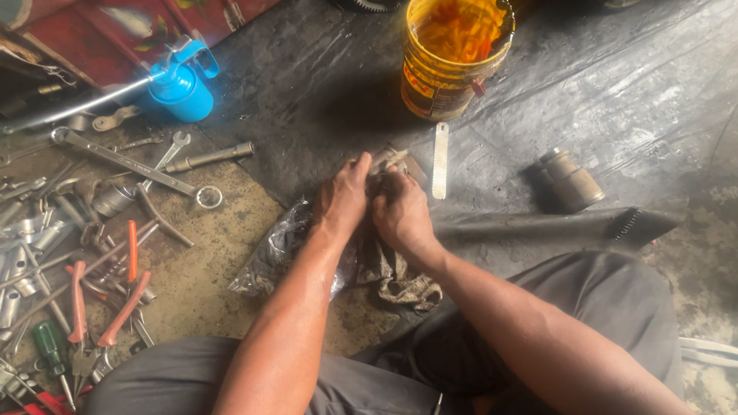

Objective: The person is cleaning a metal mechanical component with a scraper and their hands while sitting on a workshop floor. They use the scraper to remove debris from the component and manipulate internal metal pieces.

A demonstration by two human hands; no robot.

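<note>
Both hands meet at centre over the dark floor sheet [598, 78], working a small metal part [390, 159] with a dirty rag [393, 269]. Left hand [343, 196] is curled around the part's near end, thumb up; right hand [401, 210] is clenched on rag and part from the other side. The part is mostly hidden, only a pale tip showing between the fingers. Judgement: for a clean wipe, pin the part firm with the left, turn the rag with the right, and keep it low over the sheet. Forearms converge from the lap, wrists bent down, the person sitting cross-legged. Yellow bucket [453, 47] lies beyond, metal strip [440, 160] just right of the hands, wrenches and pliers [79, 303] well left.
</note>
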